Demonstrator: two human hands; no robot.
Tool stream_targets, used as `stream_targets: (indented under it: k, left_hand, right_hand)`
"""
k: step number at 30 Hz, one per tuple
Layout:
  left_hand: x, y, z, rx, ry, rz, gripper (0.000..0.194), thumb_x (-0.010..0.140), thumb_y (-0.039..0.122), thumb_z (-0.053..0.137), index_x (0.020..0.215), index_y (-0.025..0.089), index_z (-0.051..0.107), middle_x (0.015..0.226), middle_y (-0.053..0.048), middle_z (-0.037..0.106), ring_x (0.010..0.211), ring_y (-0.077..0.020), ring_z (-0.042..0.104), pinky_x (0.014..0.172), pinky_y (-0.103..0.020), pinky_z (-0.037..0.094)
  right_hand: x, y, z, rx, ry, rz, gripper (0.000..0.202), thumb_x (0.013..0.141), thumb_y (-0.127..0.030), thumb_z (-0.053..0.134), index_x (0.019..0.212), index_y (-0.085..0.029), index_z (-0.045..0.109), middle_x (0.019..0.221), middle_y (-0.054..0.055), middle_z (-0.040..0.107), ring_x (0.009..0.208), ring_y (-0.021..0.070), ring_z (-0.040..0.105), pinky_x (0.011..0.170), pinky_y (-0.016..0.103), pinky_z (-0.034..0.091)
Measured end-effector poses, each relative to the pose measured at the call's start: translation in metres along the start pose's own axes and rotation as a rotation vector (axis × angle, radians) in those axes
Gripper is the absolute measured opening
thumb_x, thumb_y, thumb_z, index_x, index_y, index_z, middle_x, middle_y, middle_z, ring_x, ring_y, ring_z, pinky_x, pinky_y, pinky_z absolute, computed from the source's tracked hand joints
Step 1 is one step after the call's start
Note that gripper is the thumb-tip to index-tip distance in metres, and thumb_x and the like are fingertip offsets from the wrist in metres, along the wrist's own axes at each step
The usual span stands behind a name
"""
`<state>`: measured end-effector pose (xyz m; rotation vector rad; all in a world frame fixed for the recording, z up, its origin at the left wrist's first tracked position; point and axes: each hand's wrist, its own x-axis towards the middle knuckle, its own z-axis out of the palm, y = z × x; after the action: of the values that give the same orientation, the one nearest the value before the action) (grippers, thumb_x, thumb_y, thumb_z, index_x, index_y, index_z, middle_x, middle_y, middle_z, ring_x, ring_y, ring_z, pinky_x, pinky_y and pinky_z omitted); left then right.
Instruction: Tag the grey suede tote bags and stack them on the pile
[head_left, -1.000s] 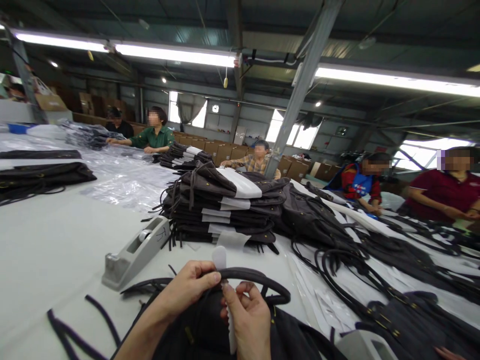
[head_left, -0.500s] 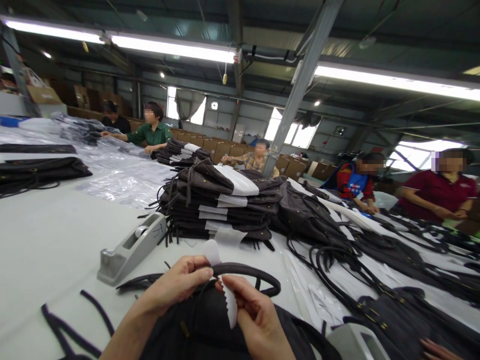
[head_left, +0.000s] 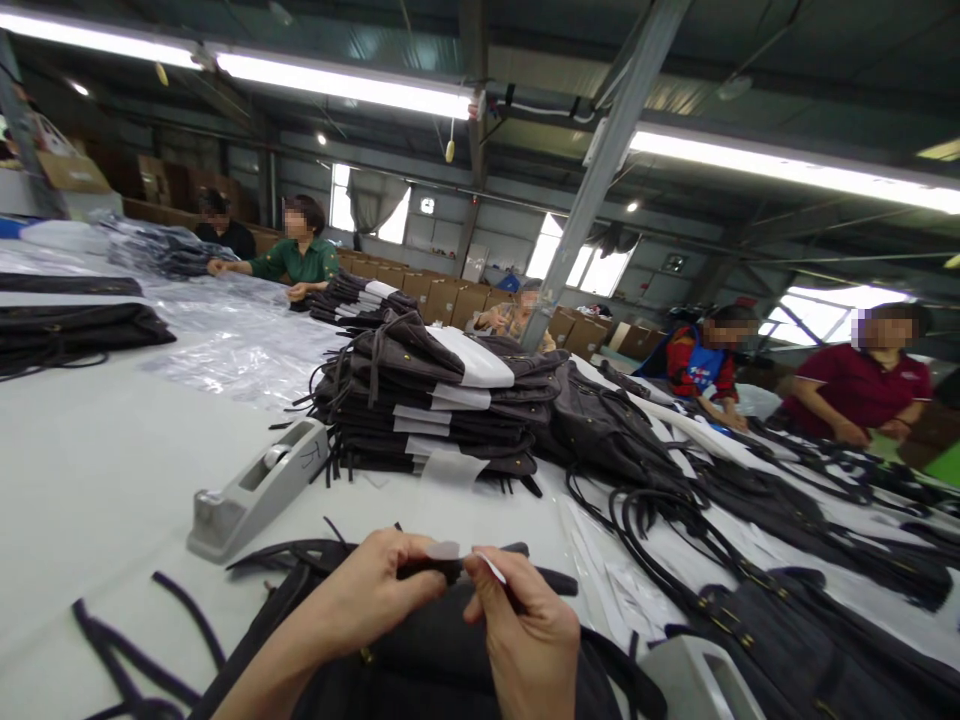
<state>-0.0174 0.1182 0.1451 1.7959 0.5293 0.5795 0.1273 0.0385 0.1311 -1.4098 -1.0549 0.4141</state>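
A black fabric bag (head_left: 427, 650) lies right in front of me, its padded handle (head_left: 559, 581) partly hidden behind my hands. My left hand (head_left: 379, 590) is closed at the handle, with a white paper piece (head_left: 444, 551) showing at its fingertips. Close beside it, my right hand (head_left: 525, 615) pinches a thin white paper edge (head_left: 491, 567) between thumb and finger. Whether both white bits belong to one strip, I cannot tell. Past my hands, a grey tape dispenser (head_left: 259, 490) stands on the white table.
A stack of folded dark bags (head_left: 442, 400) with white paper bands rises ahead. A second dispenser (head_left: 701, 680) is at the lower right, near more bags (head_left: 780, 630) and straps. Clear plastic sheets (head_left: 225, 340) lie at the left. Several people work around the table.
Both hands have turned and drawn closer together at the handle. The scalloped white strip that hung from my right hand now shows only as a thin edge. The view has shifted slightly.
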Motion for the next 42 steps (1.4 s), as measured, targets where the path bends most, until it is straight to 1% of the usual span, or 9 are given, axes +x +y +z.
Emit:
stream_targets:
  k: [2, 5, 8, 12, 20, 25, 32, 39, 42]
  left_hand:
    - [-0.001, 0.005, 0.004, 0.053, -0.005, 0.037, 0.021, 0.081, 0.018, 0.046, 0.072, 0.018, 0.065, 0.069, 0.002, 0.059, 0.065, -0.0128, 0.049, 0.063, -0.021, 0.035]
    - [-0.002, 0.008, 0.006, 0.106, 0.020, 0.068, 0.023, 0.084, 0.018, 0.046, 0.073, 0.020, 0.067, 0.075, 0.001, 0.064, 0.073, -0.0146, 0.055, 0.070, -0.021, 0.037]
    - [-0.002, 0.005, 0.007, 0.137, 0.082, 0.104, 0.019, 0.085, 0.021, 0.050, 0.077, 0.022, 0.067, 0.086, 0.000, 0.064, 0.084, -0.0159, 0.056, 0.078, -0.022, 0.038]
    - [0.005, -0.006, 0.011, 0.067, 0.198, 0.079, 0.029, 0.089, 0.035, 0.046, 0.073, 0.019, 0.062, 0.078, -0.002, 0.059, 0.076, -0.0160, 0.053, 0.071, -0.023, 0.039]
    - [0.012, -0.012, 0.028, -0.189, 0.482, 0.050, 0.030, 0.087, 0.044, 0.051, 0.094, 0.017, 0.062, 0.080, -0.001, 0.063, 0.080, -0.0166, 0.055, 0.073, -0.023, 0.041]
    - [0.010, -0.012, 0.038, -0.209, 0.482, 0.014, 0.033, 0.089, 0.047, 0.047, 0.103, 0.018, 0.054, 0.068, 0.002, 0.059, 0.065, -0.0130, 0.053, 0.061, -0.021, 0.040]
    - [0.009, -0.006, 0.044, -0.235, 0.454, 0.035, 0.028, 0.090, 0.045, 0.047, 0.092, 0.019, 0.055, 0.071, 0.001, 0.060, 0.073, -0.0143, 0.057, 0.067, -0.021, 0.043]
    - [0.009, -0.015, 0.049, -0.106, 0.502, 0.132, 0.024, 0.090, 0.039, 0.048, 0.084, 0.019, 0.060, 0.070, 0.002, 0.058, 0.065, -0.0109, 0.054, 0.061, -0.018, 0.041]
    - [0.008, -0.021, 0.054, -0.037, 0.485, 0.187, 0.023, 0.091, 0.036, 0.047, 0.088, 0.019, 0.063, 0.068, 0.002, 0.059, 0.064, -0.0110, 0.055, 0.059, -0.018, 0.041]
  right_hand:
    - [0.000, 0.002, 0.004, 0.094, -0.020, 0.166, 0.034, 0.073, -0.047, 0.070, 0.085, -0.016, 0.072, 0.054, 0.001, 0.060, 0.038, 0.0095, 0.047, 0.037, 0.021, 0.038]
    - [0.003, 0.007, 0.009, 0.270, -0.030, 0.290, 0.037, 0.066, -0.045, 0.076, 0.087, -0.015, 0.068, 0.058, 0.001, 0.062, 0.044, 0.0111, 0.053, 0.038, 0.019, 0.039]
    - [0.003, 0.011, 0.012, 0.379, 0.011, 0.247, 0.034, 0.068, -0.043, 0.076, 0.087, -0.017, 0.066, 0.063, -0.001, 0.062, 0.052, 0.0108, 0.057, 0.049, 0.020, 0.046]
    - [0.002, 0.011, 0.012, 0.315, 0.041, 0.165, 0.031, 0.078, -0.048, 0.066, 0.079, -0.017, 0.066, 0.061, -0.001, 0.060, 0.054, 0.0101, 0.056, 0.058, 0.021, 0.048]
    - [0.001, 0.000, 0.012, 0.161, -0.028, 0.165, 0.035, 0.071, -0.049, 0.071, 0.080, -0.015, 0.069, 0.069, 0.003, 0.065, 0.053, 0.0132, 0.057, 0.051, 0.023, 0.048]
    - [-0.001, -0.001, 0.014, 0.136, -0.019, 0.200, 0.036, 0.073, -0.051, 0.069, 0.076, -0.016, 0.066, 0.067, 0.002, 0.062, 0.053, 0.0122, 0.055, 0.049, 0.021, 0.047]
    - [-0.002, 0.004, 0.012, 0.079, 0.000, 0.221, 0.039, 0.073, -0.054, 0.067, 0.071, -0.016, 0.063, 0.062, 0.000, 0.057, 0.052, 0.0110, 0.049, 0.046, 0.020, 0.044]
    - [0.003, 0.002, 0.008, 0.103, -0.042, 0.246, 0.039, 0.069, -0.053, 0.068, 0.064, -0.015, 0.059, 0.056, -0.001, 0.052, 0.050, 0.0112, 0.045, 0.042, 0.021, 0.040]
    - [0.002, 0.008, 0.007, 0.095, 0.035, 0.220, 0.040, 0.071, -0.051, 0.066, 0.055, -0.017, 0.051, 0.050, -0.003, 0.045, 0.045, 0.0087, 0.040, 0.039, 0.020, 0.034]
